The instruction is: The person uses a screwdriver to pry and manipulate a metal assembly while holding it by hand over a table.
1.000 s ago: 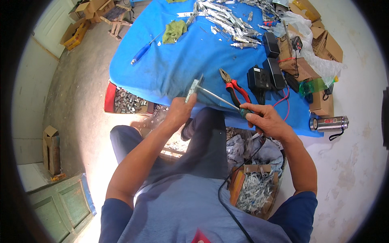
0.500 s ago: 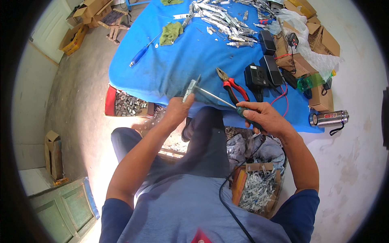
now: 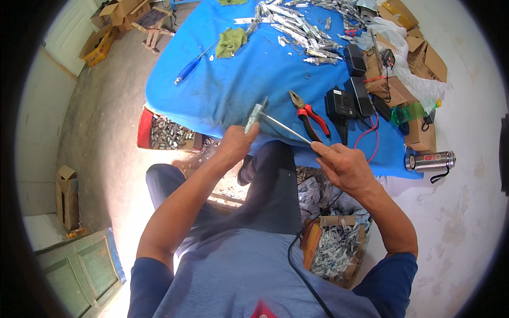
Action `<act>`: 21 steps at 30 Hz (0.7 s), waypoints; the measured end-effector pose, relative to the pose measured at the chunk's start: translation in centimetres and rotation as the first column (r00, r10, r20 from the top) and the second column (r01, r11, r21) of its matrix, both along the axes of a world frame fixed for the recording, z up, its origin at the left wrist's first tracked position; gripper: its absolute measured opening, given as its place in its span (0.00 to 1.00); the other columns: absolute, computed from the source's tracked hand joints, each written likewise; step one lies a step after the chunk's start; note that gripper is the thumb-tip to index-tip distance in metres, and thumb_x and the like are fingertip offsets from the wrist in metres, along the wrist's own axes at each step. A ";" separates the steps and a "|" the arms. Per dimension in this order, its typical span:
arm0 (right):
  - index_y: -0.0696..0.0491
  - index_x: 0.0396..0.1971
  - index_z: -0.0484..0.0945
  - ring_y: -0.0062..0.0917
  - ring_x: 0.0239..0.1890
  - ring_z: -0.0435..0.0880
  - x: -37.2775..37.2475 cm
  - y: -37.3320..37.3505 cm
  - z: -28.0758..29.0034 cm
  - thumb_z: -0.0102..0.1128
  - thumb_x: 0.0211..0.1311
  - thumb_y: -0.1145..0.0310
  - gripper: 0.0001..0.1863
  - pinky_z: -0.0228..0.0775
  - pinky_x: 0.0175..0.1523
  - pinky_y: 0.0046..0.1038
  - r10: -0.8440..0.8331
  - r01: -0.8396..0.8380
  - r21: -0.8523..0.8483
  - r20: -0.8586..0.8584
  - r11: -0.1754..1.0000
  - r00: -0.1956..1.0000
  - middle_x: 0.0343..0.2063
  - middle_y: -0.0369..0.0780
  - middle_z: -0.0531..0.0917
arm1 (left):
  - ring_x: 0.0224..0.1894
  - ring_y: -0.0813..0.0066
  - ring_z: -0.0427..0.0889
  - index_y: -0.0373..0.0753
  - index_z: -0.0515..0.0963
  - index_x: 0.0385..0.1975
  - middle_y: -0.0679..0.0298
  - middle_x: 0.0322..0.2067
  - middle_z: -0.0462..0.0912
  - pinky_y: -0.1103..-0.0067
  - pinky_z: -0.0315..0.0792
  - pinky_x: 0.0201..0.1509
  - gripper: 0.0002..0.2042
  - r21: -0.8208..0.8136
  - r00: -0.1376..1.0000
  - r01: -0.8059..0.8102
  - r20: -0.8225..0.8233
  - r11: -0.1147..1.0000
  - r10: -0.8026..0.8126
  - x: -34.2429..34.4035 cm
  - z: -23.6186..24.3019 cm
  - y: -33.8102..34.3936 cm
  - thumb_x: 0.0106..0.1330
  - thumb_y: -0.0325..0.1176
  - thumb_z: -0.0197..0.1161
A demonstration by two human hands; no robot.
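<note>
Over the front edge of the blue-covered table (image 3: 222,100), my left hand (image 3: 237,144) grips a slim grey-white piece (image 3: 254,117) that juts up past the fingers and thumb. The piece resembles those heaped at the back of the table. My right hand (image 3: 347,167) is closed on a screwdriver (image 3: 287,127), its handle hidden under the palm and fingers. Its thin metal shaft runs leftward, with the tip against or within the piece; which one I cannot tell. Just beyond the shaft lie pliers (image 3: 319,118) with red and black handles.
A heap of slim whitish parts (image 3: 299,33) covers the back. Nearby lie a green cloth (image 3: 231,43) and blue-handled screwdriver (image 3: 187,70). Black adapters (image 3: 339,104), a green bottle (image 3: 409,113) and a steel flask (image 3: 432,160) line the right. Below stand boxes of metal bits (image 3: 170,132) and shredded scraps (image 3: 339,245).
My right hand has turned over the screwdriver, so its dark green handle, visible before, is now covered. My left hand still holds the piece. The whole view has shifted slightly.
</note>
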State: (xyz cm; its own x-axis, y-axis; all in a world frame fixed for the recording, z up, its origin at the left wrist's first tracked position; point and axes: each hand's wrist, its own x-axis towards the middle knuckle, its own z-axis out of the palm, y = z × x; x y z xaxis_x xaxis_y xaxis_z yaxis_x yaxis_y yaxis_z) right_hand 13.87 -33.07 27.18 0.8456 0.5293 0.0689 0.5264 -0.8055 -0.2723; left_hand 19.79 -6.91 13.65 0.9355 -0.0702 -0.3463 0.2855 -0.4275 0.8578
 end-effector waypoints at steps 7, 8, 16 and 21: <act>0.54 0.50 0.78 0.15 0.24 0.77 1.9 -0.8 0.7 0.60 0.60 0.70 0.17 0.69 0.28 0.24 -0.202 0.538 0.255 -0.733 0.803 0.649 0.22 0.37 0.80 | 0.22 0.59 0.75 0.26 0.75 0.21 0.50 0.16 0.74 0.64 0.68 0.31 0.32 -0.002 1.000 0.015 -0.010 1.000 -0.015 -0.2 1.0 0.1 0.67 0.57 0.51; 0.54 0.49 0.79 0.13 0.25 0.77 2.1 -1.0 0.2 0.60 0.60 0.68 0.17 0.70 0.29 0.24 -0.194 0.631 0.247 -0.816 0.735 0.545 0.22 0.38 0.80 | 0.20 0.65 0.73 0.27 0.74 0.19 0.55 0.14 0.72 0.67 0.68 0.28 0.32 -0.029 1.000 0.000 0.014 1.000 0.001 -0.5 0.4 -0.3 0.68 0.57 0.52; 0.52 0.48 0.80 0.36 0.29 0.81 -0.7 -1.2 -1.8 0.63 0.57 0.70 0.17 0.72 0.34 0.32 -0.193 0.205 0.213 -0.076 0.955 0.978 0.28 0.45 0.82 | 0.21 0.63 0.76 0.26 0.77 0.23 0.54 0.17 0.76 0.67 0.69 0.30 0.31 -0.026 0.998 0.028 -0.054 0.999 -0.029 0.0 0.6 0.4 0.67 0.56 0.53; 0.54 0.48 0.80 0.31 0.28 0.82 -1.2 -1.4 -1.3 0.64 0.57 0.72 0.17 0.71 0.34 0.29 -0.190 0.222 0.242 -0.149 0.944 0.970 0.29 0.44 0.83 | 0.22 0.70 0.72 0.26 0.77 0.24 0.59 0.16 0.73 0.70 0.68 0.29 0.29 -0.150 0.996 0.002 -0.087 0.989 -0.015 0.0 0.7 0.5 0.68 0.55 0.55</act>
